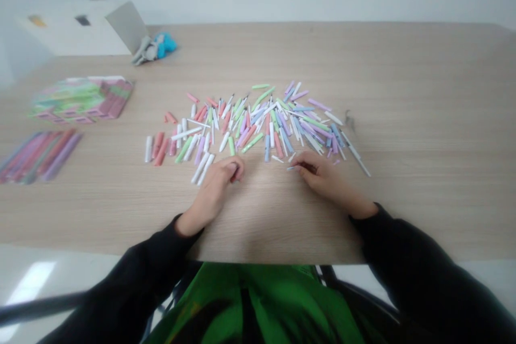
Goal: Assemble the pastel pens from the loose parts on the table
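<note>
A loose spread of pastel pen parts (258, 123) in pink, green, blue, lilac and white lies in the middle of the wooden table (403, 91). My left hand (217, 188) rests at the pile's near edge, fingers curled, next to several white pen barrels (202, 168). A dark reddish bit shows at its fingertips, too small to identify. My right hand (318, 177) pinches a thin pale pen part (292, 168) between its fingertips, close to the pile's near right side.
Bundled striped pen packs (83, 99) and a row of pink and purple pens (40, 156) lie at the table's left. A blue and grey soft object (155, 48) sits by a white box (72, 27) at the back left. Green cloth (253, 301) lies below the table's near edge.
</note>
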Action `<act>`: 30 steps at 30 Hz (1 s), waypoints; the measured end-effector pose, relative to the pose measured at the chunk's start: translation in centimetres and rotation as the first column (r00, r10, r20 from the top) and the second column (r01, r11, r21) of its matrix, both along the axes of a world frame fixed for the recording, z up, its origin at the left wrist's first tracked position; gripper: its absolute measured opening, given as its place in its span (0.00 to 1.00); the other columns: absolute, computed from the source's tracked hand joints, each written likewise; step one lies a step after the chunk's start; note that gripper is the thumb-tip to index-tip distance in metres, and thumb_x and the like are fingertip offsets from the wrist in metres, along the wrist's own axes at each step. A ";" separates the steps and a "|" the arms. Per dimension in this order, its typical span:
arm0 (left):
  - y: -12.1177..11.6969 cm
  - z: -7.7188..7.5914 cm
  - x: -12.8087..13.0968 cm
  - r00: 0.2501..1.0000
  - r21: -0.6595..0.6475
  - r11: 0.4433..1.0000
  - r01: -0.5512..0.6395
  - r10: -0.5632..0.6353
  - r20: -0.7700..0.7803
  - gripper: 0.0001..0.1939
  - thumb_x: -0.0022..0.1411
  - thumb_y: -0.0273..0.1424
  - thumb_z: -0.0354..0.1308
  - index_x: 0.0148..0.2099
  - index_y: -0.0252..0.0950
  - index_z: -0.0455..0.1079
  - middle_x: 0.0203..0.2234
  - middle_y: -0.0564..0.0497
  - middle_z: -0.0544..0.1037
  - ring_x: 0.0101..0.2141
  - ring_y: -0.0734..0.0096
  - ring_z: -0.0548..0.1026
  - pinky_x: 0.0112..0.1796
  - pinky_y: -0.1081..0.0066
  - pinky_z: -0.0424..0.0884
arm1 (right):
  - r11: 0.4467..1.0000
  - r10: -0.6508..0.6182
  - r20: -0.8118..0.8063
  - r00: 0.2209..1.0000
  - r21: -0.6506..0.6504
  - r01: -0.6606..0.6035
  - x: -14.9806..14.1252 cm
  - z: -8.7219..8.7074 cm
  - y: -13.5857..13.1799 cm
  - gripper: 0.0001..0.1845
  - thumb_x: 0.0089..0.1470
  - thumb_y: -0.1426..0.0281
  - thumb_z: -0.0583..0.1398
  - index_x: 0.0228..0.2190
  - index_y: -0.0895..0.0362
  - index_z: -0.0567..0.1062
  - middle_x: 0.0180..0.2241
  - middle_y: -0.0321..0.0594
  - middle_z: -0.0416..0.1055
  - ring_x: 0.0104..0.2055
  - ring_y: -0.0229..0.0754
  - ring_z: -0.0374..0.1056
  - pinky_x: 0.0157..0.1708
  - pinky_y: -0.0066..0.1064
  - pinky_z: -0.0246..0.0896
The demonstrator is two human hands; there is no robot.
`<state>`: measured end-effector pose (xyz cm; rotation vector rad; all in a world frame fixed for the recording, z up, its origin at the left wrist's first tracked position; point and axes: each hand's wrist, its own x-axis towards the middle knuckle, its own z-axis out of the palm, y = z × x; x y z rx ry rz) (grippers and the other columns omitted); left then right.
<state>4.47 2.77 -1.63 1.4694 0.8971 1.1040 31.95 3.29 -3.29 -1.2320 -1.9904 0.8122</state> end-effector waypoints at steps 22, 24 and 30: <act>-2.1 1.1 0.9 0.989 -0.004 0.993 0.117 -0.117 -0.090 0.16 0.75 0.41 0.45 0.37 0.37 0.62 0.25 0.55 0.65 0.29 0.73 0.65 0.34 0.69 0.61 | 0.600 -0.799 0.336 0.498 0.402 0.692 9.8 0.9 -2.7 0.15 0.53 0.61 0.61 0.35 0.61 0.78 0.37 0.51 0.69 0.39 0.53 0.67 0.46 0.49 0.64; -2.2 1.3 1.1 0.980 0.014 0.990 0.137 -0.134 -0.145 0.16 0.75 0.41 0.46 0.37 0.37 0.62 0.25 0.55 0.65 0.28 0.73 0.65 0.35 0.68 0.62 | 0.642 -0.744 0.465 0.479 0.302 0.705 10.7 0.2 -3.2 0.17 0.54 0.59 0.60 0.35 0.61 0.79 0.35 0.51 0.70 0.39 0.53 0.68 0.44 0.47 0.65; -2.4 1.2 1.1 0.954 -0.026 0.989 0.148 -0.149 -0.260 0.16 0.73 0.42 0.47 0.38 0.37 0.63 0.24 0.57 0.64 0.27 0.73 0.64 0.31 0.70 0.61 | 0.657 -0.667 0.604 0.437 0.198 0.728 8.7 -1.0 -3.4 0.15 0.59 0.64 0.55 0.34 0.59 0.78 0.38 0.51 0.74 0.40 0.52 0.70 0.39 0.40 0.63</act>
